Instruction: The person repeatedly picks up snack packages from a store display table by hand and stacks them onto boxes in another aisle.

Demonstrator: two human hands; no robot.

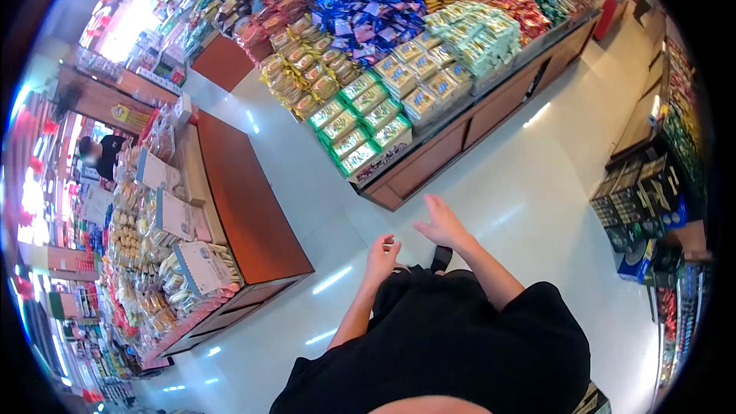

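My right hand (442, 224) reaches forward over the floor with its thumb and fingers apart, and nothing is in it. My left hand (382, 255) hangs in front of my body, its fingers loosely bent with a gap between them; I see nothing held in it. Neither hand touches any goods. Nearest to both is the corner of a wooden display stand (429, 169), just beyond my right hand. On that corner lie stacked green-and-white packs (360, 119) and white-and-gold packs (425, 80).
Blue wrapped packets (360, 11) and pale green packs (479, 34) are heaped farther back. To the left stands a brown counter (241, 192) with bagged goods and white signs (203, 267). A person (106, 155) is at far left. Dark boxes (636, 195) stand at right.
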